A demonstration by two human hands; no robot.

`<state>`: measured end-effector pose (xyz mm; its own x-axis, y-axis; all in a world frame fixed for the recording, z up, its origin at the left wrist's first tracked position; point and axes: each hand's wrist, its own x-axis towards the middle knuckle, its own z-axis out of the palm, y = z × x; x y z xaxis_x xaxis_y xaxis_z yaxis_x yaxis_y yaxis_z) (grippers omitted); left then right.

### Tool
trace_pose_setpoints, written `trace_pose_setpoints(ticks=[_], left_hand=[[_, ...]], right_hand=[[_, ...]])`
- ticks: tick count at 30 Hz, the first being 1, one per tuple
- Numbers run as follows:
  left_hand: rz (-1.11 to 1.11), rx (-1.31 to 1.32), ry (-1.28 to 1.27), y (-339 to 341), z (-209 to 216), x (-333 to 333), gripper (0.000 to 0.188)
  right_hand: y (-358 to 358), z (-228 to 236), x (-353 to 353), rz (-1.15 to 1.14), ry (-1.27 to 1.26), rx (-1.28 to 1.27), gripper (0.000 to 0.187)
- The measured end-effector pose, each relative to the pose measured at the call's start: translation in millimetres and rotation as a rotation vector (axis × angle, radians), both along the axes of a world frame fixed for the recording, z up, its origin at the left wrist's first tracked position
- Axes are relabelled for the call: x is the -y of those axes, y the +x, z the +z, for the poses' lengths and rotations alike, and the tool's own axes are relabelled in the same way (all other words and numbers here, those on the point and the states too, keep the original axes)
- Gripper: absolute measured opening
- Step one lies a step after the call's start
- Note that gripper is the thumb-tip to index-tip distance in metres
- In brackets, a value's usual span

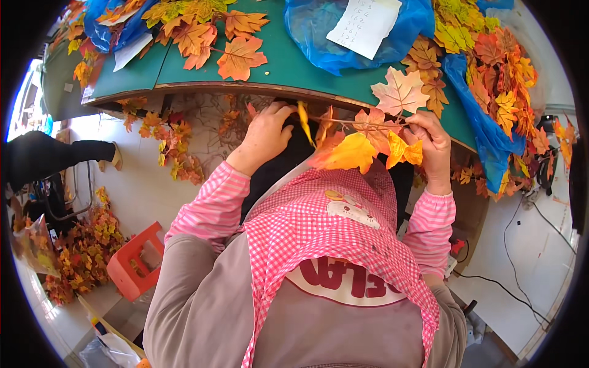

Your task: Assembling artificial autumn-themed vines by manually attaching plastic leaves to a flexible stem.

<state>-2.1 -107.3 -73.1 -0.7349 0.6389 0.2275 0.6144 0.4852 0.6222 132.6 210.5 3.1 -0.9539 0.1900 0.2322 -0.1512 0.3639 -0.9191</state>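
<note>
From the head, a fisheye looks steeply down over chest point(343, 334), nearby fingers point(424, 123) and green table point(282, 75).

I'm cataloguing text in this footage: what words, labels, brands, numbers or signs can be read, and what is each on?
Wording is not copied here, only placed.
White paper slip on the blue bag: handwritten column of numbers.
Grey-brown shirt: large dark red letters on a pale patch, partly covered by the checked apron.
Paper at upper left: nothing legible.
Leaf spray: no writing visible.
</note>
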Motion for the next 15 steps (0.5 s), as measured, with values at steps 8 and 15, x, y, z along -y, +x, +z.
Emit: trace_pose_setpoints(ticks=[8, 15], left_hand=[[0.133, 0.054, 0.191, 0.7, -6.1, 27.9, 0.019], [0.298, -0.120, -0.057, -0.7, -19.2, 47.6, 0.016]], right_hand=[[17.4, -4.9, -9.4, -0.097, 0.356, -0.024, 0.010], [15.5, -3.9, 2.2, -0.133, 0.417, 0.098, 0.013]])
